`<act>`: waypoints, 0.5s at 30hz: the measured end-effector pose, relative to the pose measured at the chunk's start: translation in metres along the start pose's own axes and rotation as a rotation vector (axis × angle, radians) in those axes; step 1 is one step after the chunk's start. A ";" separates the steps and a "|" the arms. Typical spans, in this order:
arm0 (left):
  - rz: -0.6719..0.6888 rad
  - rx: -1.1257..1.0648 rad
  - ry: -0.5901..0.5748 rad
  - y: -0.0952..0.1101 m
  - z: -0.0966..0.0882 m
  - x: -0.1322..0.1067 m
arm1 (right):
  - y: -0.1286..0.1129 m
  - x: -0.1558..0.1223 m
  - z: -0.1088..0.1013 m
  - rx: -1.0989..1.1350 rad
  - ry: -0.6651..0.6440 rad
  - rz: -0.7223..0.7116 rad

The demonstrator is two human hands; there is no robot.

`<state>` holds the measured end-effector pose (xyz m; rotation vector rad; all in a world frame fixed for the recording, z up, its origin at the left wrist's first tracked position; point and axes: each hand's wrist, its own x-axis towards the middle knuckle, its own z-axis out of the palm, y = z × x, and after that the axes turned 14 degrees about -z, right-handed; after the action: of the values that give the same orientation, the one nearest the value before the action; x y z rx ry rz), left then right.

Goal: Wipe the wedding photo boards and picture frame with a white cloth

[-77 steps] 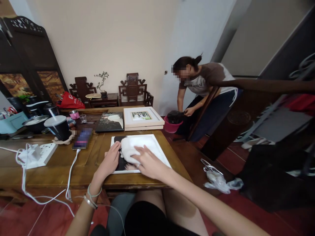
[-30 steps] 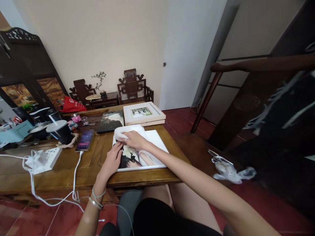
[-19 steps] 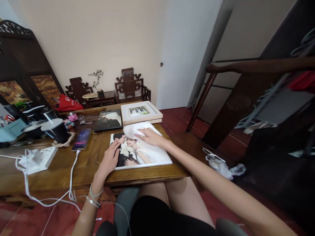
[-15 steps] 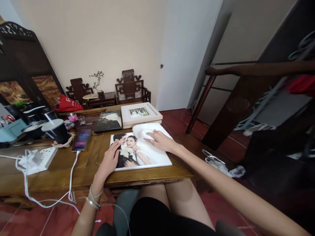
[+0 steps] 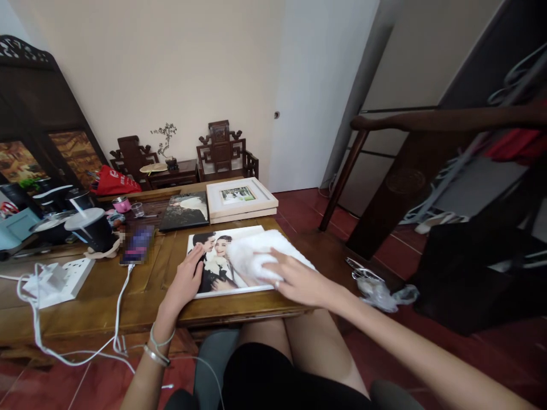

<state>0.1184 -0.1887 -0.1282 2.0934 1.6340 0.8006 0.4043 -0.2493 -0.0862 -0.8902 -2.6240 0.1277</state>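
A photo panel (image 5: 216, 273) with a picture of a couple lies flat near the front edge of the wooden table. My left hand (image 5: 188, 279) rests on its left side, fingers stretched out over the picture. Over the panel's right half spreads a white fluffy cloth (image 5: 248, 250), hiding that part of the picture. My right hand (image 5: 293, 276) grips a bunched part of the cloth and presses it on the panel; the hand is somewhat blurred.
Behind the panel lie a dark photo panel (image 5: 186, 210) and stacked white frames (image 5: 243, 199). To the left are a phone (image 5: 137, 245) on a white cable, a power strip (image 5: 72, 279) and a lidded cup (image 5: 92, 228). A wooden chair (image 5: 384, 188) stands at right.
My right hand has moved with the cloth toward the panel's near edge, covering more of its lower right part. My left hand has stayed on the panel's left side.
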 end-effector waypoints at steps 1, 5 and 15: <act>0.004 0.002 -0.002 0.000 -0.001 0.000 | 0.015 0.010 0.001 -0.026 0.013 0.020; 0.008 0.011 0.001 0.001 -0.002 0.000 | 0.068 0.050 0.002 -0.067 0.083 0.056; 0.000 -0.015 0.032 0.001 0.000 0.001 | 0.014 0.002 0.014 -0.045 0.066 -0.001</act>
<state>0.1190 -0.1875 -0.1273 2.0801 1.6390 0.8476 0.4060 -0.2367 -0.1019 -0.8924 -2.5752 0.0382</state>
